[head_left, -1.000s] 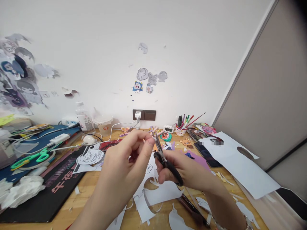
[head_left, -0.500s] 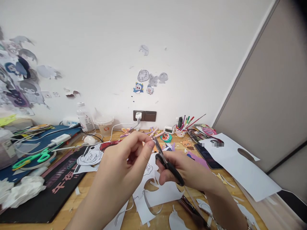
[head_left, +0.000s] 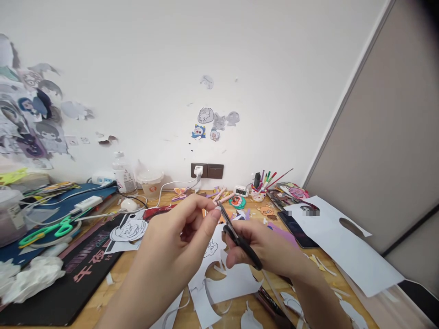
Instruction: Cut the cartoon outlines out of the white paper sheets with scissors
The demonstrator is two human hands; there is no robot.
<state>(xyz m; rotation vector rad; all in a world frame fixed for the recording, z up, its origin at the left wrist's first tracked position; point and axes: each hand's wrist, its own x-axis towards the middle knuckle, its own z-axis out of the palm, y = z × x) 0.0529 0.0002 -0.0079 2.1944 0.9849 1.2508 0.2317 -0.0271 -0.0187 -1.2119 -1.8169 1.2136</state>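
In the middle of the view my right hand [head_left: 262, 244] is closed around the black handles of a pair of scissors [head_left: 245, 246]. The blades point up and left, and their tips lie right at the thumb of my left hand [head_left: 178, 233]. That hand is pinched, thumb against forefinger, on a small white piece, probably paper, mostly hidden by the fingers. Under both hands lies a white sheet [head_left: 229, 288] with rounded holes cut in it and a line drawing [head_left: 211, 246] printed on it.
Green-handled scissors [head_left: 51, 230] and crumpled tissue [head_left: 37, 274] lie left, by a black mat [head_left: 68, 301]. A pen cup [head_left: 258, 194] and a small clock [head_left: 240, 191] stand at the back. Rightward are a phone [head_left: 297, 228] and a large cut sheet [head_left: 346, 251]. Paper scraps litter the wooden table.
The view has tilted up slightly, so the wall and table sit a little lower. Both hands keep nearly the same pose, with the scissors' tips still by the left thumb.
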